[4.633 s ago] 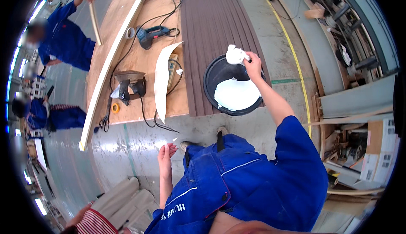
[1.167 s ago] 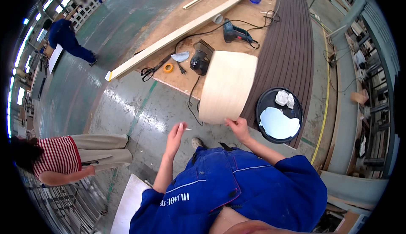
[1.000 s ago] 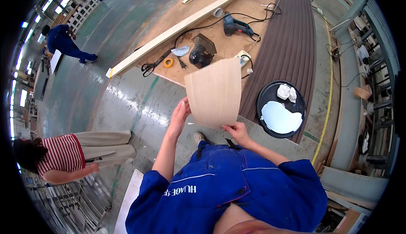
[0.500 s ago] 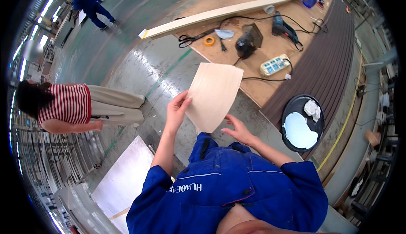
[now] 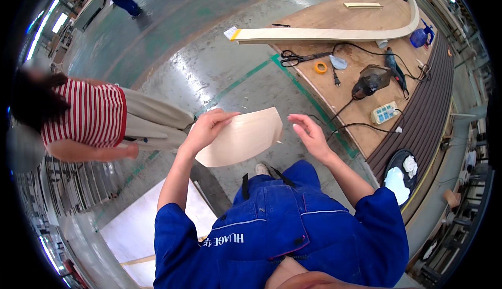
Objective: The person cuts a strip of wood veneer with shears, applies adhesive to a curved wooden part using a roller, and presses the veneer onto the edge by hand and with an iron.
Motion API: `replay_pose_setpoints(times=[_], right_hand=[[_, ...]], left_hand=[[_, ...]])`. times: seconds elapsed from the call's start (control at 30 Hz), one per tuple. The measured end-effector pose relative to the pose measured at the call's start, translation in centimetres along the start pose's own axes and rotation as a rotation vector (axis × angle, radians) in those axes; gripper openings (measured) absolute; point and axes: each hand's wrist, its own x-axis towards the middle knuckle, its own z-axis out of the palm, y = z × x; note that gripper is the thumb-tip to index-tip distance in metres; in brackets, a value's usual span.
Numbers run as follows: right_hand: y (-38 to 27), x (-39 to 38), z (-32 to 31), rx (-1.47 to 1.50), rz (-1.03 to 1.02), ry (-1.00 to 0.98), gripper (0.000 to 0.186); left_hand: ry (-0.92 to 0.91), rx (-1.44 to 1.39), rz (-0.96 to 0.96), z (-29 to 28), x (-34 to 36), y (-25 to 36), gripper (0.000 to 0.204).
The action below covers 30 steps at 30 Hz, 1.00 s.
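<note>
My left hand [image 5: 208,127] grips the left edge of a thin, pale wood veneer sheet [image 5: 244,138], which I hold out in front of my chest over the concrete floor. Just right of the sheet's edge, my right hand [image 5: 309,135] hovers with fingers spread and holds nothing. Both blue sleeves rise from the lower edge of the view. The sheet curves slightly and hides part of the floor beneath it.
A person in a red-striped shirt [image 5: 83,119] bends low at my left. A low plywood platform [image 5: 355,80] ahead right carries a long curved wooden strip [image 5: 334,33], power tools, scissors, tape and cables. A black bucket [image 5: 400,176] stands at right. A white board [image 5: 138,231] lies lower left.
I have turned left, away from the platform. The veneer sheet was lifted off the platform; my right hand has let go of it and only my left hand holds it now.
</note>
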Motion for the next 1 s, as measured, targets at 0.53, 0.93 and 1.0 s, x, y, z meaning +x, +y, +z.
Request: replay_pose_setpoints(times=[0.53, 0.93, 1.0], right_hand=[[4.4, 20.3, 11.4, 0.442, 0.303, 0.025, 0.027], [6.0, 36.0, 17.3, 0.399, 0.341, 0.389, 0.014], [6.9, 37.9, 18.1, 0.333, 0.353, 0.525, 0.016]], left_hand=[[-0.327, 0.036, -0.048, -14.3, 18.6, -12.3, 0.038], [-0.453, 0.071, 0.013, -21.1, 36.2, -21.5, 0.023], [-0.477, 0.02, 0.028, -20.4, 39.0, -23.3, 0.022]])
